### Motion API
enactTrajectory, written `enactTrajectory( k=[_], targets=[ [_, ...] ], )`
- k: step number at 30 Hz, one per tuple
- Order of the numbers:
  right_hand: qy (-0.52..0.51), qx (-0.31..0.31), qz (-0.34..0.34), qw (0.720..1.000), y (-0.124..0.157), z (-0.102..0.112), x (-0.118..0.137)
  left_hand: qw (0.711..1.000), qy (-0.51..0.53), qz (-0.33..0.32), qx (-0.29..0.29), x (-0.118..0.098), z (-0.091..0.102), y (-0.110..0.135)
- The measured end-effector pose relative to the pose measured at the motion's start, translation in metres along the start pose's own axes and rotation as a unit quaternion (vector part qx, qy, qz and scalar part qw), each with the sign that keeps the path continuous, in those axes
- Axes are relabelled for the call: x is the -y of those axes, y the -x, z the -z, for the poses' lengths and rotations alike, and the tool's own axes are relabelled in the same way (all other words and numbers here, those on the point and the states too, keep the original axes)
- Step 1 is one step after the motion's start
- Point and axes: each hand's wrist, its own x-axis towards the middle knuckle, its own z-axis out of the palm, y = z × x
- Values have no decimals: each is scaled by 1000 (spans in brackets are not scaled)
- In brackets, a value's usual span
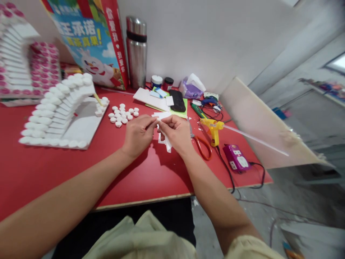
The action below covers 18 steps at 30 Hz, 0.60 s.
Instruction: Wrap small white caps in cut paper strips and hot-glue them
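Observation:
My left hand (pixel 138 133) and my right hand (pixel 176 133) meet over the middle of the red table (pixel 54 169). Both pinch a small white foam piece (pixel 162 117) held between their fingertips. Another white scrap (pixel 167 144) hangs below my right hand. Just left of my hands lies a cluster of white round caps (pixel 122 114). Red-handled scissors (pixel 202 146) lie right beside my right hand.
A white stepped model edged with caps (pixel 64 111) stands at the left. A yellow glue gun (pixel 212 128), a purple power strip (pixel 236 158) and cables lie at the right. A steel flask (pixel 136 52), a colourful box (pixel 91 43), white boards (pixel 151 99) and small jars stand at the back.

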Motion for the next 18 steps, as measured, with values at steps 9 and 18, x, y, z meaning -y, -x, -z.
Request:
enactTrajectory(
  k=[9, 18],
  targets=[
    [11, 6, 22, 1000, 0, 8, -2, 995, 82, 42, 35, -3, 1, 3],
    [36, 65, 38, 997, 0, 16, 6, 925, 281, 229, 117, 8, 16, -13]
  ],
)
